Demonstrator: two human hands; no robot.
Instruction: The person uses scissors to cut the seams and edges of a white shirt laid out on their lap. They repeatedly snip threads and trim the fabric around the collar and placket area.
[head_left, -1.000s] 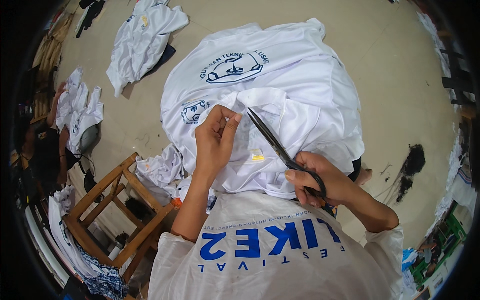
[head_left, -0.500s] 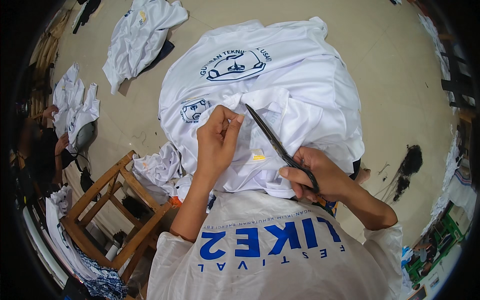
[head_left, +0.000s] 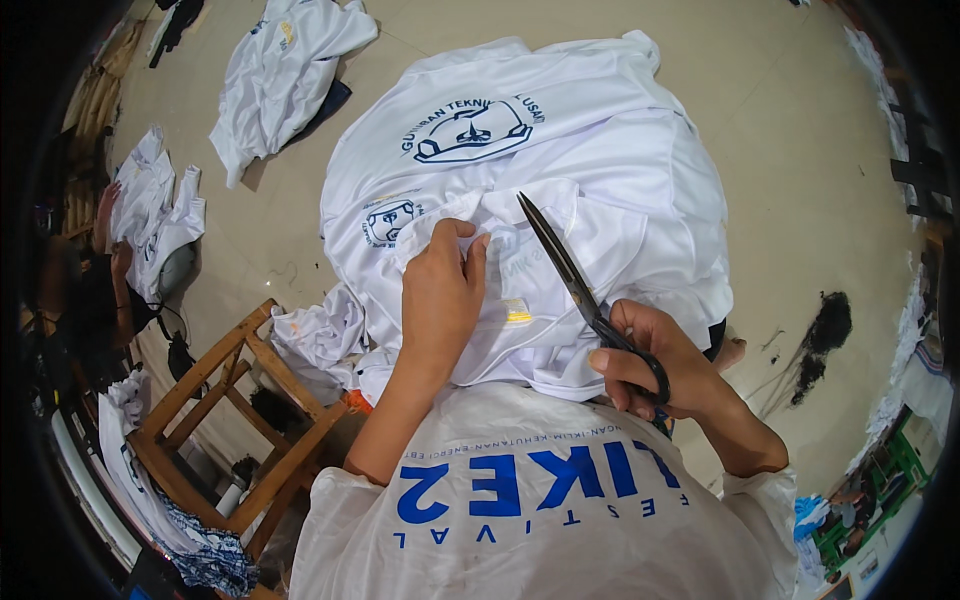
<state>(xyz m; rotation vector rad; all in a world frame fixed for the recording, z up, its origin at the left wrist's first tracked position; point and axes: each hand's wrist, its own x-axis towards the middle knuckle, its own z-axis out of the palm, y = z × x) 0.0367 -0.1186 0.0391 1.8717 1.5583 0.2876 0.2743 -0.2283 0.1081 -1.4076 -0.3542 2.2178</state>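
Observation:
My right hand [head_left: 665, 362] is wrapped round the black handles of a pair of scissors [head_left: 560, 262]. Their long dark blades point up and left over a white shirt [head_left: 610, 235], a little apart from each other. Above the same cloth is my left hand [head_left: 440, 295], thumb and forefinger parted, with nothing visible between their tips; its other fingers are mostly hidden. Spread over my lap, the white shirts make a broad heap with dark blue round emblems. A small yellow-and-white label [head_left: 516, 310] shows on the inside of the shirt between my hands.
A wooden stool frame [head_left: 250, 430] stands at the left, next to a crumpled white garment [head_left: 320, 335]. More white shirts [head_left: 285, 80] lie on the tiled floor at the far left. A person [head_left: 85, 290] handles white cloth there. Dark threads [head_left: 823, 335] lie scattered at the right.
My left thumb and forefinger have parted from a pinch, and that hand has dropped slightly. My right hand has moved a little right and down with the scissors.

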